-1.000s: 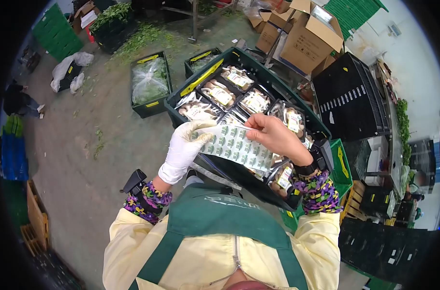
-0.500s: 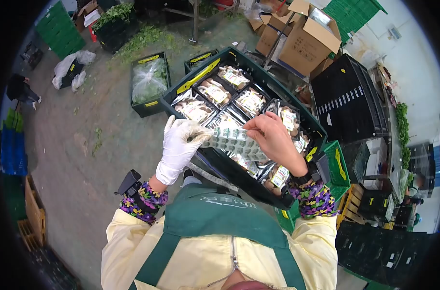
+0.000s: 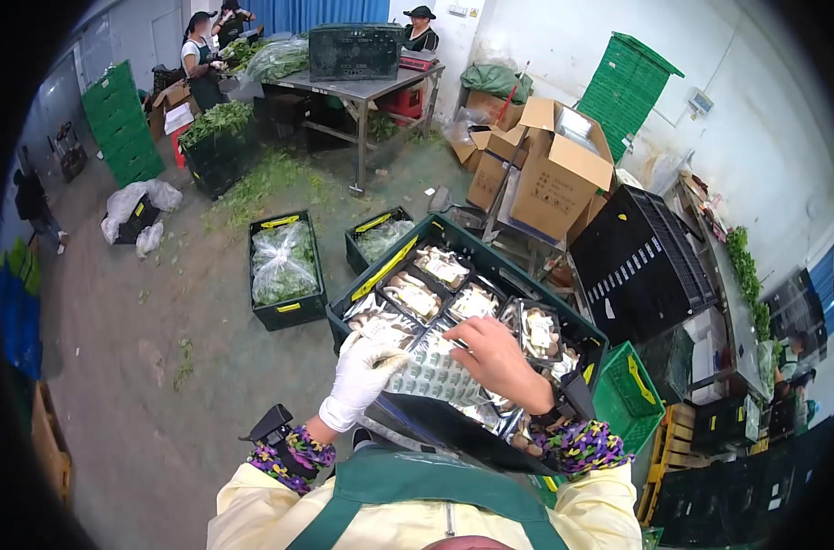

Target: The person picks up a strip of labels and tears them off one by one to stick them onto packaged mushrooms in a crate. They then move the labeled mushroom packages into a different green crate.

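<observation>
The head camera has tilted up: the far steel counter [image 3: 362, 90] and two workers behind it (unseen a second ago) now show. Both hands sit lower in view. The sticker sheet [image 3: 435, 376] has dropped closer to the mushroom crate [image 3: 477, 252], and the right hand [image 3: 498, 362] now covers more of it.

Both forearms reach forward and bend inward, hands close together at chest height. The left hand [image 3: 362, 378] — in a white glove — has fingers curled in a pinch, thumb up. The bare right hand [image 3: 496, 360] is turned palm down, fingers bent and pinching at the tips. Patterned sleeves cover both wrists.
</observation>
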`<move>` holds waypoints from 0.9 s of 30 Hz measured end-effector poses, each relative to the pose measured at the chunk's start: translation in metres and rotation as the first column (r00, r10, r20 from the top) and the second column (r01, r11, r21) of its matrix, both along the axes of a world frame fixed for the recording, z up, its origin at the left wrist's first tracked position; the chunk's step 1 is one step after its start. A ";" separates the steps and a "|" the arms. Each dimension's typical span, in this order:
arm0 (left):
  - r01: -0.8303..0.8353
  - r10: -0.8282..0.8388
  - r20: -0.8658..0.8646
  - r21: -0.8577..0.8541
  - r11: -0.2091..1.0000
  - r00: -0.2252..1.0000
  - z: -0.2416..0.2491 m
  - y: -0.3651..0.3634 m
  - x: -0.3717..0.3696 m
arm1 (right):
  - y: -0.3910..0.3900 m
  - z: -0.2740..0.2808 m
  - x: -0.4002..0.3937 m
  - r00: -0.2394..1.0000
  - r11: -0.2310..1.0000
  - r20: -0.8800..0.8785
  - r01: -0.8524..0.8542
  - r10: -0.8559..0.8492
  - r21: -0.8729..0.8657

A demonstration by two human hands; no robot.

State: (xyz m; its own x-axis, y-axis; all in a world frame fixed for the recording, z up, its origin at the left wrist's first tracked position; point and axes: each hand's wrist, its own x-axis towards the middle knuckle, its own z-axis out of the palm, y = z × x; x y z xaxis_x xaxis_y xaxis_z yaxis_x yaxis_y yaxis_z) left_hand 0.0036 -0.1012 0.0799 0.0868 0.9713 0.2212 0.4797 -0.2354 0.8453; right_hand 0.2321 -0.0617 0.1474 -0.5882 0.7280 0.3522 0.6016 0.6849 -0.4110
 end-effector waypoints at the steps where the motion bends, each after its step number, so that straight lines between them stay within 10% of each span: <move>1: -0.002 0.004 -0.033 0.057 0.998 0.999 -0.002 0.001 0.002 | 0.001 -0.006 -0.006 0.998 0.998 -0.039 -0.044 0.046 0.037; 7: -0.023 0.022 0.005 0.208 0.978 1.000 -0.001 0.007 0.001 | 0.001 -0.013 -0.022 0.991 0.990 0.124 -0.074 0.059 0.119; 13: -0.029 0.029 0.038 -0.008 1.000 0.999 -0.015 0.011 -0.012 | 0.004 -0.029 -0.031 0.976 0.935 0.186 -0.167 0.113 0.312; 15: 0.153 0.080 0.490 -0.417 0.896 0.868 -0.016 0.011 -0.016 | 0.010 -0.034 -0.033 0.965 0.876 0.154 -0.256 0.210 0.409; 18: 0.190 0.097 0.554 -0.437 0.879 0.827 -0.027 0.011 -0.025 | 0.016 -0.045 -0.034 0.941 0.852 0.104 -0.336 0.321 0.402; 20: 0.174 0.132 0.557 -0.463 0.869 0.820 -0.038 0.011 -0.030 | 0.022 -0.051 -0.037 0.925 0.885 -0.044 -0.346 0.377 0.311; 24: 0.150 0.158 0.519 -0.503 0.851 0.840 -0.029 -0.004 -0.054 | 0.058 -0.032 -0.034 0.873 0.856 -0.419 -0.004 -0.249 -0.517; 27: 0.056 0.217 0.426 -0.543 0.838 0.878 -0.023 -0.019 -0.070 | 0.110 -0.046 -0.022 0.790 0.813 -0.533 -0.077 -0.304 -0.577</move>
